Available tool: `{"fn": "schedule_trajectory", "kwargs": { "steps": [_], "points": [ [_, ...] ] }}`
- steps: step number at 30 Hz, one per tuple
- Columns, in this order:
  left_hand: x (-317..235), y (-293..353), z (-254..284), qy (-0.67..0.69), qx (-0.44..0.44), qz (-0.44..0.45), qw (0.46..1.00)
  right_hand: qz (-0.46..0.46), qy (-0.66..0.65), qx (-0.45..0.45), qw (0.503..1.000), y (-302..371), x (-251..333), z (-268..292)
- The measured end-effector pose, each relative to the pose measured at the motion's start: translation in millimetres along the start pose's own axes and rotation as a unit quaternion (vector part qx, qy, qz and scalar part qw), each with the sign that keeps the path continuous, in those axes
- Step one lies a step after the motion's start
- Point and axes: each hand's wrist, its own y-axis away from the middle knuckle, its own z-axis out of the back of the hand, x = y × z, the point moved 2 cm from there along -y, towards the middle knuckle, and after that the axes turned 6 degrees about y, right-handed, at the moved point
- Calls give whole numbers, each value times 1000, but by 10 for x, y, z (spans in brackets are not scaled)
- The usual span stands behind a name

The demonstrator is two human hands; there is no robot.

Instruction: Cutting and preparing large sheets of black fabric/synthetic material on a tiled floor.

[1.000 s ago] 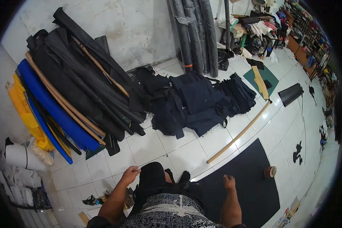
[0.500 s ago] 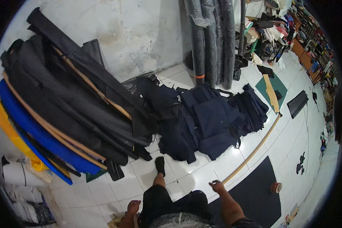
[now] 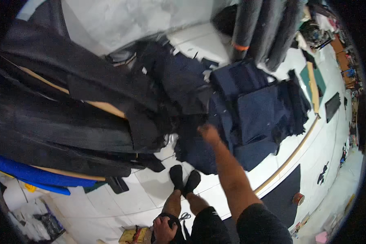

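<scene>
A heap of dark navy cloth pieces (image 3: 260, 110) lies on the white tiled floor in front of me. My right hand (image 3: 208, 134) reaches over its left part, fingertips at a blacker patch of cloth (image 3: 191, 120). Those fingers are blurred, so their grip does not show. Low in the picture, my left hand (image 3: 164, 230) rests on my thigh by the knee, fingers spread and holding nothing. A pair of scissors (image 3: 186, 216) lies on the floor between my legs.
Large black rolls of material (image 3: 69, 118) fill the left, with a blue roll (image 3: 36, 171) below them. Wrapped upright rolls (image 3: 266, 36) stand at the back. A long wooden strip (image 3: 290, 158) and a black sheet (image 3: 282, 197) lie on the right. A yellow box (image 3: 133, 235) sits near my left hand.
I have come closer to the cloth heap and both feet now show. My right hand has stretched forward onto the cloth. My left hand has moved onto my thigh.
</scene>
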Motion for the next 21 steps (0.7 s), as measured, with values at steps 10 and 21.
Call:
{"fn": "schedule_trajectory", "kwargs": {
  "steps": [10,21],
  "points": [
    [-40,-203,21,-86,-59,-34,994,-120,-244,-123,954,-1306,-127,-151],
    [-305,-507,361,-55,50,-24,997,97,-414,-154,892,2354,1175,1934]
  ]
}}
